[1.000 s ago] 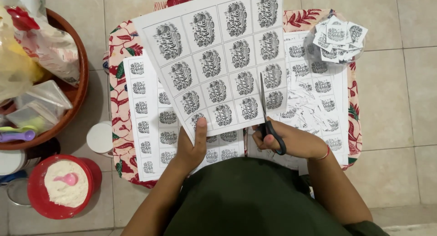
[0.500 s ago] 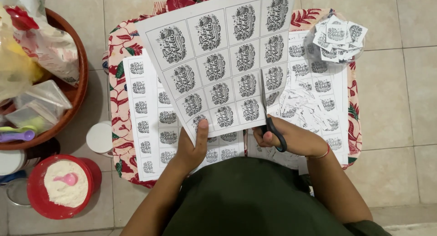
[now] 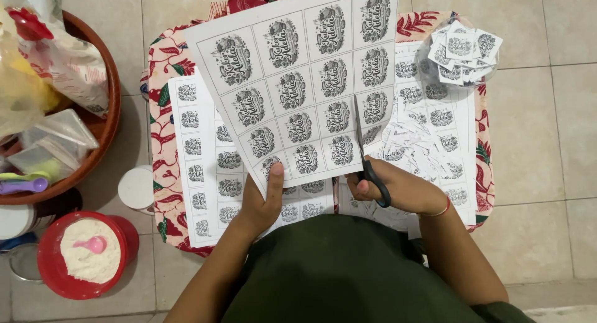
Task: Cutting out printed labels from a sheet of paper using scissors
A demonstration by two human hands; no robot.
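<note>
You're mid-cut: right hand (image 3: 404, 189) grips scissors (image 3: 368, 161) inside the label sheet (image 3: 298, 86), left hand (image 3: 264, 198) pinching its bottom edge; next, follow the line upward.

Left hand (image 3: 264, 195) pinching — right hand (image 3: 398, 189) clenched.
</note>
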